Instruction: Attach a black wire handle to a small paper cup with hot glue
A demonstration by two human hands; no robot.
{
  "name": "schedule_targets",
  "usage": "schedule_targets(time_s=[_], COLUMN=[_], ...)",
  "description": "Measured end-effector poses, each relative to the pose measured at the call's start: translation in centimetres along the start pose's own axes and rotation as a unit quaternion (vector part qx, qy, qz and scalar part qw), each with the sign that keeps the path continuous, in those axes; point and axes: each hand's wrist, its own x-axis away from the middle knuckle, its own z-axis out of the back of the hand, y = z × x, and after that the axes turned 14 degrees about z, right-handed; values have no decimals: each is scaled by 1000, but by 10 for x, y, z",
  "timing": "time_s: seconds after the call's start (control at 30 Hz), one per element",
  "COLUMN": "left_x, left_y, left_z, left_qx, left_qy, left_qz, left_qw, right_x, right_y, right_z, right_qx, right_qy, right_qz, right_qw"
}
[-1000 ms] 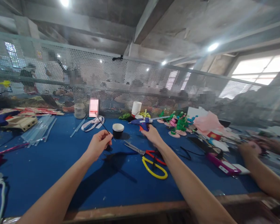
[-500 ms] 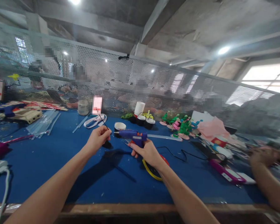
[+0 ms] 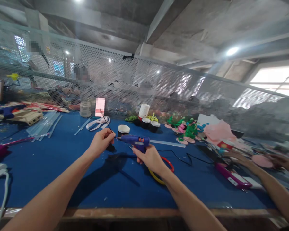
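My right hand [image 3: 149,157] is closed around the grip of a blue hot glue gun [image 3: 134,140], its nozzle pointing left. A clear glue stick [image 3: 167,143] sticks out of its back end. Between the fingertips of my left hand [image 3: 103,141] is a thin black strip [image 3: 107,122], which rises up and to the left. The nozzle tip is close to those fingertips; I cannot tell whether it touches the strip. Just behind the gun stands a small black cup with a white rim [image 3: 123,130]. Rings of yellow and red tape [image 3: 170,163] lie partly hidden behind my right wrist.
Loose glue sticks [image 3: 43,125] and a white ribbon [image 3: 98,123] lie at left, near a glass jar [image 3: 85,109]. Two handled cups [image 3: 154,125] and small green felt plants [image 3: 190,131] stand behind. At right are a purple glue gun [image 3: 232,176] and a co-worker's arms [image 3: 262,175].
The glue gun has moved slightly left and down, bringing its nozzle nearer my left fingertips. At right, the co-worker's hands have moved apart, and a pink disc now shows near one.
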Motion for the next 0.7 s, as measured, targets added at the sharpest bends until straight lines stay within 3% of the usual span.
schedule_targets(time_s=[0.7], left_x=[-3], left_y=[-3], left_z=[3], left_qx=[-11], left_qy=[-1], left_qz=[-14], left_qw=[1000], right_x=[1], right_y=[-8], right_z=[0], right_qx=[38], right_qy=[-3], right_qz=[-25], right_qw=[999])
